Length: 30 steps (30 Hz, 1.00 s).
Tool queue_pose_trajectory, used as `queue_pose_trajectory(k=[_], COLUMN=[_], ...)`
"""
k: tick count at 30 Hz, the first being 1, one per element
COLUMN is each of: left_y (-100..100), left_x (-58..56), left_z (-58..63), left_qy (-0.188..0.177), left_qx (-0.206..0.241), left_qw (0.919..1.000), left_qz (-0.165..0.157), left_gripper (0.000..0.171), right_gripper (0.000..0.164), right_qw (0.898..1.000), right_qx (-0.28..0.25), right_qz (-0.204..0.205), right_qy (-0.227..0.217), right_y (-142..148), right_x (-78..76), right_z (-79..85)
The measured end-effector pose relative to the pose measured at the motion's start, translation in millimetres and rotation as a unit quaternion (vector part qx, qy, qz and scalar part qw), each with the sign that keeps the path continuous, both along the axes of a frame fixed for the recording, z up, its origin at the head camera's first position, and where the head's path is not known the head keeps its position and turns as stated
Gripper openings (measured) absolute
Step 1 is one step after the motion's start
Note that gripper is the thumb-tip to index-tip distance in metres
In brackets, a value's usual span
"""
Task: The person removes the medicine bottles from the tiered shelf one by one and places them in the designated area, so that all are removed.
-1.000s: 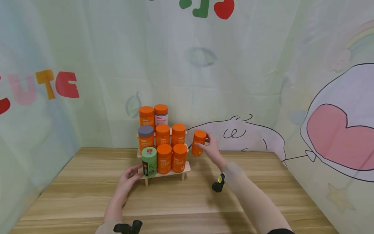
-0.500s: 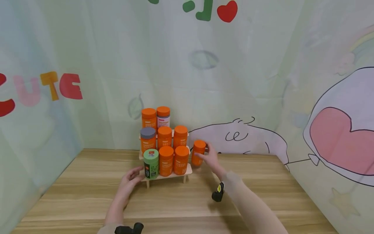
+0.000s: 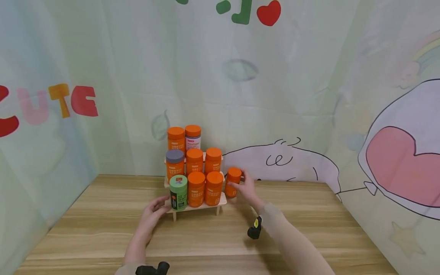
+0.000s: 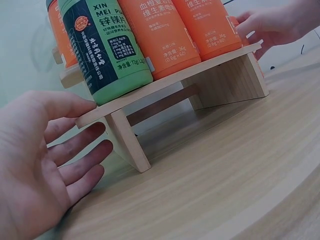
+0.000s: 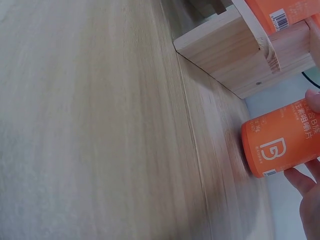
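A tiered wooden rack (image 3: 203,207) carries several supplement bottles. My left hand (image 3: 152,214) holds the rack's lower left end; in the left wrist view the thumb lies at the board's top edge and the fingers curl below it. Just beside that hand stands a green bottle (image 4: 107,50) on the lowest tier. My right hand (image 3: 248,190) grips an orange bottle (image 3: 232,182) to the right of the rack. That bottle (image 5: 280,140) is upright and low at the tabletop; whether its base bears fully on the wood I cannot tell.
Two orange bottles (image 3: 196,189) fill the lowest tier beside the green one. A grey-capped bottle (image 3: 175,162) stands on the middle tier with two orange ones. Two bottles (image 3: 193,137) are on the top tier's left. A printed curtain (image 3: 275,95) hangs behind the wooden table (image 3: 206,240).
My right hand has lowered the orange bottle from beside the middle tier to table level. My left hand has stayed at the rack's end. The head view has shifted slightly.
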<state>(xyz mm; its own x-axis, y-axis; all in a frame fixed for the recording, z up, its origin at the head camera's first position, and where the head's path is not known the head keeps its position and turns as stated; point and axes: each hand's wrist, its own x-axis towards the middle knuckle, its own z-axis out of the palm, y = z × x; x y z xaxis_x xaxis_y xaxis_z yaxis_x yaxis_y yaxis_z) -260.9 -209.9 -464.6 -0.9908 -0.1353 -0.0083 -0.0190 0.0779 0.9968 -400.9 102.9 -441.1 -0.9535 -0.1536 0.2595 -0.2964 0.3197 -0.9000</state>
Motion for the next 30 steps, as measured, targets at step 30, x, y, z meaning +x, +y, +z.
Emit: queue_pose_trajectory(k=[30], left_y=[-0.3], left_x=[1.4], left_z=[1.4], left_qy=[-0.002], left_qx=[-0.002], left_qw=[1.0], left_qz=[-0.004], left_gripper=[0.054], right_gripper=[0.067], right_qw=[0.999], right_qx=[-0.018], right_qz=[-0.006], right_qy=[0.035], right_y=[-1.8], right_x=[2.5], right_z=[13.3])
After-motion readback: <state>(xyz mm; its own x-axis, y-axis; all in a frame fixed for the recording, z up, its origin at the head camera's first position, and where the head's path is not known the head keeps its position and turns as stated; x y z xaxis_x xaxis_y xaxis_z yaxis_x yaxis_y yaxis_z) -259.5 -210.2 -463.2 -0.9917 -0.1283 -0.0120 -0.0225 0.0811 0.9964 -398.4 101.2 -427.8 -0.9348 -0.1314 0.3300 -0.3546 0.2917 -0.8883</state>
